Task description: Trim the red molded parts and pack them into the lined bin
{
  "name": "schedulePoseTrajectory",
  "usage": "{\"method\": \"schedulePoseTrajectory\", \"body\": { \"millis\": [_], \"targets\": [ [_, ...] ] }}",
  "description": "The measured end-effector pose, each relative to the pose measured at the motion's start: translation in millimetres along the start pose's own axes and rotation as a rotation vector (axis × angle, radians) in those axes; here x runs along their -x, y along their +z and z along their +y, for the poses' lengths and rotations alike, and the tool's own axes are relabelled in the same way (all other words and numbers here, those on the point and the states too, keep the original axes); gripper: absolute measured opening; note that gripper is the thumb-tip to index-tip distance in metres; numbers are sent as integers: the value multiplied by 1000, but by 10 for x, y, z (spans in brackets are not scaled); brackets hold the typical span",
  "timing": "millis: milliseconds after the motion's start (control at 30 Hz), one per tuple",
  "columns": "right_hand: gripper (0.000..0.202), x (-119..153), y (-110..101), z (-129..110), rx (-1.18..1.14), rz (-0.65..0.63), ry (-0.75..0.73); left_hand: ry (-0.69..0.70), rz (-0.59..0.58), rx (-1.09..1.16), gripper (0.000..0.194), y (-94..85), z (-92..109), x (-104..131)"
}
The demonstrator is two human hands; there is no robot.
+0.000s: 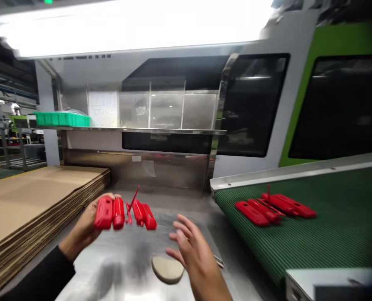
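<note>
My left hand (87, 219) grips one end of a set of red moulded plastic parts (118, 213), joined by a thin runner with an upright sprue. The set is held up above the metal table (110, 259); the fingers behind it are partly hidden. To its right, my right hand (193, 251) hangs with fingers spread and nothing in it, slightly blurred. Below that hand a round beige pad (167, 269) lies on the table, partly covered by the fingers. A small metallic tool (218, 262), its kind unclear, shows just beyond the right hand.
A green ribbed conveyor belt (323, 246) at right carries another red moulded set (275, 209). Flat cardboard sheets (41, 188) are stacked at left. A metal shelf (157, 131) with a green tray (62, 119) spans the back, under a bright lamp (142, 27).
</note>
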State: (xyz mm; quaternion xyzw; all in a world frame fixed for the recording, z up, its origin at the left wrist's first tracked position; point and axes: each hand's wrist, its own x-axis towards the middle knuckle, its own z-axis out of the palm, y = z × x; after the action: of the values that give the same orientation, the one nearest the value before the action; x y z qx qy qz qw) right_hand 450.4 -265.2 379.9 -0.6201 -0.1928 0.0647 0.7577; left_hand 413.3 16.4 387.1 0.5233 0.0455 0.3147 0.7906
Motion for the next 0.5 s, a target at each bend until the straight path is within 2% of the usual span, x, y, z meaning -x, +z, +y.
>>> {"method": "schedulePoseTrajectory", "body": {
  "millis": [100, 167, 233, 333, 433, 500],
  "targets": [
    [71, -92, 65, -83, -242, -388, 257, -40, -194, 26, 20, 271, 104, 722],
    [65, 17, 60, -21, -338, -517, 299, -63, -265, 41, 19, 373, 130, 1019],
    [56, 145, 30, 81, -381, -464, 232, -96, -281, 55, 21, 421, 140, 1185],
    [54, 249, -56, 158, -344, -322, 110, -214, -255, 70, 38, 452, 148, 1296],
    [56, 267, -144, 94, -250, -218, 0, -284, -247, 60, 43, 528, 136, 1339],
    [57, 276, -181, 19, -184, -181, -45, -242, -220, 27, 44, 616, 110, 1346]
  ]
}}
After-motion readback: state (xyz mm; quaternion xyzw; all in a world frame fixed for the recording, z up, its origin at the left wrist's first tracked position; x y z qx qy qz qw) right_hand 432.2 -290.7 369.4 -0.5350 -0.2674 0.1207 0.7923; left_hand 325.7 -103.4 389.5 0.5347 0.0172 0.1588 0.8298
